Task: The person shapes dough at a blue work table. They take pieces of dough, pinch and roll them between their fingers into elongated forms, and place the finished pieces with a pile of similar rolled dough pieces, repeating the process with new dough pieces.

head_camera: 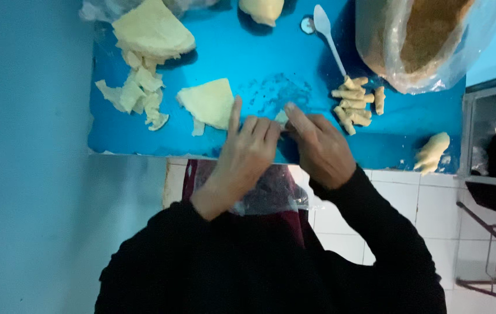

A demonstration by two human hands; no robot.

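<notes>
Head view. Nearest the lens: black sleeves and a dark red garment under a sheet of clear plastic [265, 195]. Just beyond, left hand [247, 152] and right hand [316, 146] meeting at the near edge of the blue table [271, 70], fingertips pinched together on a small pale pastry piece [282, 118], only a sliver of it showing between them. Left forefinger raised, other fingers curled over the piece; right thumb and forefinger closed on its other end. Both hands grasping, neither released.

Likely very light, thin and soft, easily torn or crushed; probably best taken by the edges with fingertips only, lightly pressed.

The piece sitting between the two hands, touching both, over the table's near edge. Just left of the left hand, a flat triangular wrapper [208, 102]; farther left, torn scraps [137, 96] and a thick wrapper stack [152, 30]. Right of the right hand, close by, a cluster of finished rolls [355, 103], a white plastic spoon [328, 35] above them, and a clear bag of brown filling [428, 38] at the far right. A single larger roll [432, 152] near the table's right corner. White floor tiles below.
</notes>
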